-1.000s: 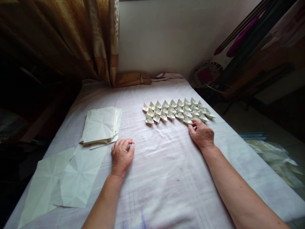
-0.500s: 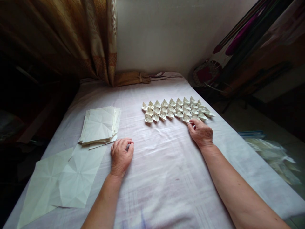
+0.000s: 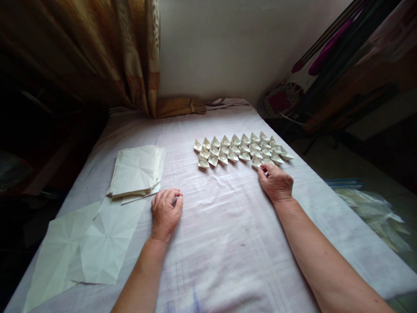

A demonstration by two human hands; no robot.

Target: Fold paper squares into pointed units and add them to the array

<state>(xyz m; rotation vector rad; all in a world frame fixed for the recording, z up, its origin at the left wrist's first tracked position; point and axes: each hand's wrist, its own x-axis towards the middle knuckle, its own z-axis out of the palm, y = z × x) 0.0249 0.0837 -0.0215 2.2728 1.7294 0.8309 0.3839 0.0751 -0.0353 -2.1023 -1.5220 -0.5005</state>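
Folded paper boats [image 3: 223, 156] stand in close rows on the cloth, right of the middle. At the near edge of these rows, my right hand [image 3: 276, 181] pinches one paper boat [image 3: 256, 161] between thumb and fingertips. The boats just behind that hand are partly covered by it. My left hand [image 3: 167, 214] rests on the cloth with loosely bent fingers, the thumb a little apart, and nothing in it. Beside it on the left lies a stack of creased paper sheets [image 3: 135, 170]. Nearer to me, two creased sheets [image 3: 106, 241] overlap each other.
A pale cloth [image 3: 221, 243] with wrinkles covers the table. A gold-brown curtain [image 3: 137, 56] hangs at the back left and its end lies on the far edge. Clear plastic bags [image 3: 374, 213] lie on the floor past the right edge.
My right hand has shifted slightly to the right, and the pinched paper boat has moved with it toward its neighbours. My left hand and the sheets have stayed where they were.
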